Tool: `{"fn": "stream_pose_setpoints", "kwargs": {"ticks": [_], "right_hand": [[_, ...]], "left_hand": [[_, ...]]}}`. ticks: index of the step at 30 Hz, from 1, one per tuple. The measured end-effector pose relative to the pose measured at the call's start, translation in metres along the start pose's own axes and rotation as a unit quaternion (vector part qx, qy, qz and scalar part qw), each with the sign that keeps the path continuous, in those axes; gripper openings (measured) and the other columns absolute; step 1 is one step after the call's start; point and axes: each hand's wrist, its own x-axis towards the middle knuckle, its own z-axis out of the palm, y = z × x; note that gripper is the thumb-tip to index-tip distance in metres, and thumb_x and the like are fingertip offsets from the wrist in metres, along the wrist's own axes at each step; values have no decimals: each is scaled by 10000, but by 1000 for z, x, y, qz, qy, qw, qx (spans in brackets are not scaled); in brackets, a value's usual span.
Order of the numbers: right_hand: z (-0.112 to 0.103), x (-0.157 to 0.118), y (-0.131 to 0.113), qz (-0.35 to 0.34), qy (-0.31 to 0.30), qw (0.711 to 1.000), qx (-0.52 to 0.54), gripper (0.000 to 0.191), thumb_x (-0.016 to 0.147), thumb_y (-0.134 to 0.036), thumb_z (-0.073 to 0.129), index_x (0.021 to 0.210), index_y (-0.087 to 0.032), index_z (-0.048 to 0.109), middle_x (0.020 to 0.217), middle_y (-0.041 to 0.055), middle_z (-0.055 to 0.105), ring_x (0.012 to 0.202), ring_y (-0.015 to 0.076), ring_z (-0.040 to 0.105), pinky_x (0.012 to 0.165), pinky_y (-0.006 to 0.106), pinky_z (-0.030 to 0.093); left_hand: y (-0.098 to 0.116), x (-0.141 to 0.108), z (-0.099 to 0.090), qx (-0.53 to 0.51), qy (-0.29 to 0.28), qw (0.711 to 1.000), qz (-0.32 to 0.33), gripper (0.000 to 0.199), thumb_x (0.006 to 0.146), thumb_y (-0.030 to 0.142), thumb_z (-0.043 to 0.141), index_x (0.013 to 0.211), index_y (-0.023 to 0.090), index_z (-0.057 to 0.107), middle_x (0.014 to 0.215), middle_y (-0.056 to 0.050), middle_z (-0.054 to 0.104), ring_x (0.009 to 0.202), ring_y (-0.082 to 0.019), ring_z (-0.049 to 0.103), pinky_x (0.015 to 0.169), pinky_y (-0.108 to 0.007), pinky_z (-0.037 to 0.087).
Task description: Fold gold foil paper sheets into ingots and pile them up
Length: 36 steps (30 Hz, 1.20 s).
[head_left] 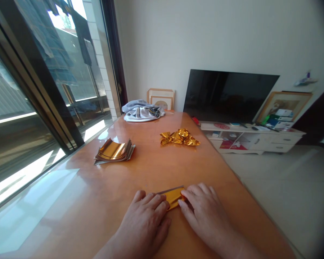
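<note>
I saw the gold sheet (174, 196) lying on the table (145, 169), its long axis crosswise between the right hand (205, 205), pinching one end, and the left hand (150, 216), draped over the other, whether gripping I couldn't tell.

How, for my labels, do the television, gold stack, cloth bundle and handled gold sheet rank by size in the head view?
1. Television
2. Gold stack and cloth bundle: too alike to rank
3. Handled gold sheet (visible part)
</note>
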Motion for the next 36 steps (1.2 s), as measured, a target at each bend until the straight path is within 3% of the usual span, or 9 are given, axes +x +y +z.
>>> {"fn": "stream_pose_setpoints", "kwargs": {"ticks": [6,12,20,29,36], "right_hand": [[-2,1,-1,9,-6,1000,7,143,968,-312,548,949,-256,678,948,44,668,928,240,531,837,390,349],[-5,2,-2,16,-18,1000,-2,265,1013,-300,469,860,-248,678,918,37,666,907,217,523,813,365,333],[-3,5,-3,37,-18,999,-34,314,1011,-359,485,803,-243,690,914,46,684,920,215,517,818,354,322],[-1,5,-6,45,-19,997,-66,336,1010,-411,482,828,-235,703,938,50,700,949,228,512,845,359,314],[-4,4,-12,48,-21,995,-89,356,1009,-422,464,809,-246,699,950,47,700,967,235,520,826,365,303]], "left_hand": [[0,1,-3,12,1,1000,10,161,961,313,500,1045,276,631,1179,-16,681,1031,-237,587,917,-440,336],[0,8,-8,4,-5,1000,-14,301,1028,307,370,917,260,646,995,-5,705,917,-207,586,829,-385,346],[-7,20,0,2,6,999,-52,354,1010,377,417,795,235,660,863,-20,693,858,-209,581,757,-356,321],[-6,25,11,18,30,996,-84,221,895,390,583,759,230,649,891,-21,669,874,-215,569,733,-345,322],[-4,19,9,28,45,996,-74,194,893,357,570,760,230,632,896,-14,670,868,-213,562,753,-358,305]]}}
